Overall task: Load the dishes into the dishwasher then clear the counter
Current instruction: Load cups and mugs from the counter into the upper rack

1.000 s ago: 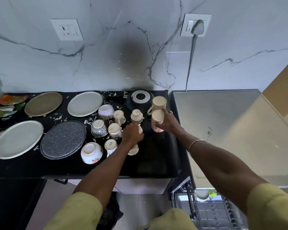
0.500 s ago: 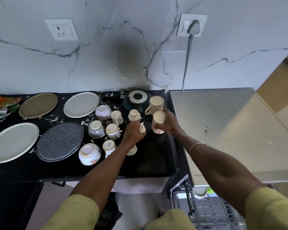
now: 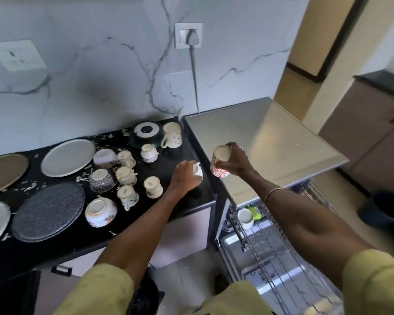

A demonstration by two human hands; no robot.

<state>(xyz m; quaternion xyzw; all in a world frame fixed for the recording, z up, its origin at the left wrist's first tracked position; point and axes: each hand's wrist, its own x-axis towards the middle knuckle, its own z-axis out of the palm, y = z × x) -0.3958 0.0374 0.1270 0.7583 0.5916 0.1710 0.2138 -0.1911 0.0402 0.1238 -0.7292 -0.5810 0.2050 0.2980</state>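
A red-patterned cup (image 3: 220,163) was held upside down in the right hand (image 3: 236,161), with the fingers curled around its side, above the near left edge of the steel dishwasher top (image 3: 271,137). A small white cup (image 3: 198,171) was gripped by the left hand (image 3: 184,176); most of it was hidden by the fingers, and it could not be told whether it touched the black counter (image 3: 187,201).

On the counter, to the left of the left hand, several cups and bowls were standing upside down. A cream cup (image 3: 152,186) was seen just left of the left hand. A floral bowl (image 3: 100,212) lay near the front edge, and a dark patterned bowl (image 3: 101,180) was behind it. At the far right corner a tall mug (image 3: 172,135) was placed beside a dark bowl with a white base (image 3: 146,135). Further left, a dark speckled plate (image 3: 48,211) and a white plate (image 3: 67,156) were laid flat, with small white scraps scattered around them.

Under the steel top, the wire rack (image 3: 271,242) of the dishwasher was pulled out, on the near right. One white cup (image 3: 245,218) was seen at its far left corner, beside a green object (image 3: 255,213).
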